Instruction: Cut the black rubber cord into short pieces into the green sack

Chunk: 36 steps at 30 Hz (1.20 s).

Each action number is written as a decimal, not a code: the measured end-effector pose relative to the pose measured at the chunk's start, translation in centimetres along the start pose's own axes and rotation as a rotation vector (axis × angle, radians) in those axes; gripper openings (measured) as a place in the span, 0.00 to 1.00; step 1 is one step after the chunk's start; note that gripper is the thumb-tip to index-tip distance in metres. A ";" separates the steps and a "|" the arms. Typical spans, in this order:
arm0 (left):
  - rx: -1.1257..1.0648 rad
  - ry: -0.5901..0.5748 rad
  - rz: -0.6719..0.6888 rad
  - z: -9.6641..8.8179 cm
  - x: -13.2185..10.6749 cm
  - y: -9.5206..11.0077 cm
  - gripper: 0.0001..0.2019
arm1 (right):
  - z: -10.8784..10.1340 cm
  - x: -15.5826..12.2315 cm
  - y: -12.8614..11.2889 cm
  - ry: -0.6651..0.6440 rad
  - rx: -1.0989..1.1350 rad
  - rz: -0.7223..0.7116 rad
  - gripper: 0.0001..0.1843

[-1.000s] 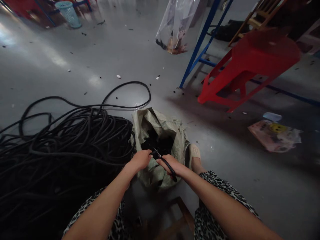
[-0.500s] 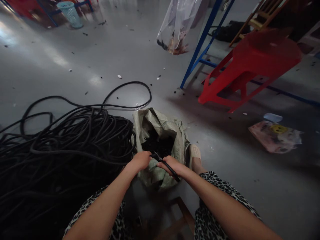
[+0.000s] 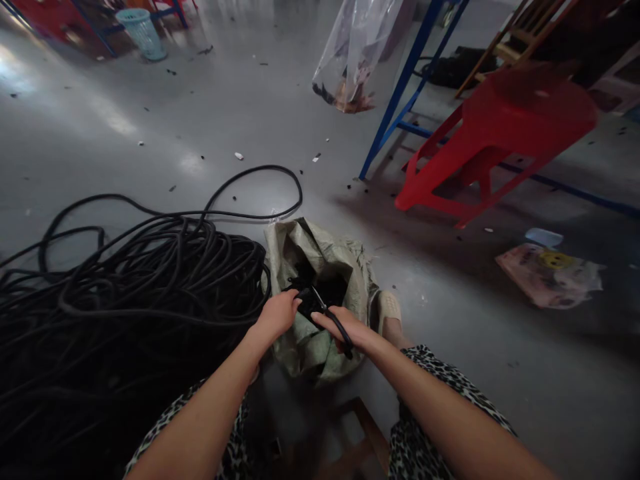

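My left hand (image 3: 280, 313) is closed around a black cord (image 3: 304, 293), whose end sticks out toward the right. My right hand (image 3: 345, 324) grips a pair of scissors (image 3: 340, 330) with dark handles, the metal blades pointing up and left, close to the cord end. Both hands are over the mouth of a grey-green woven sack (image 3: 285, 243). Dark pieces (image 3: 333, 291) lie inside the sack, too dim to make out singly. On the left, a large heap of black cord (image 3: 165, 267) reaches up to the sack's side.
A red plastic stool (image 3: 525, 127) and a blue metal frame (image 3: 395, 107) stand at the right. Beyond are a clear plastic bag (image 3: 350, 60) and a light-blue basket (image 3: 143, 33). A printed plastic package (image 3: 545, 277) lies on the floor among scattered scraps.
My left hand has shifted slightly left and up, and the cord end shows more clearly. The scissors have turned a little more upright and moved slightly up.
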<state>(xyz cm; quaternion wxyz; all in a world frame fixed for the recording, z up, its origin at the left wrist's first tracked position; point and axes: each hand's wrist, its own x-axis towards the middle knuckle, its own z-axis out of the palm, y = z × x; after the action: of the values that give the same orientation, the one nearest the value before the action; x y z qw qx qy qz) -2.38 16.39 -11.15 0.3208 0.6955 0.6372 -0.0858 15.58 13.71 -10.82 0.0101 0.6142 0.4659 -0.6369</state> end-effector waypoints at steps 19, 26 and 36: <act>-0.053 0.025 0.116 0.6 0.3 0.2 0.13 | 0.8 0.9 1.0 -0.081 0.104 -0.120 0.29; -0.075 0.003 0.127 0.4 0.0 0.4 0.14 | 1.0 1.0 1.0 -0.077 0.118 -0.115 0.31; -0.080 -0.053 0.189 0.9 0.3 0.1 0.14 | 1.3 0.9 0.8 -0.074 0.206 -0.142 0.27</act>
<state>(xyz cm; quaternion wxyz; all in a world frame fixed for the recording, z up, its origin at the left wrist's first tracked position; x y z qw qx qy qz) -2.00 16.10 -11.97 0.3717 0.7367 0.5629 -0.0482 14.81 12.97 -12.22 -0.0810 0.5536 0.4395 -0.7027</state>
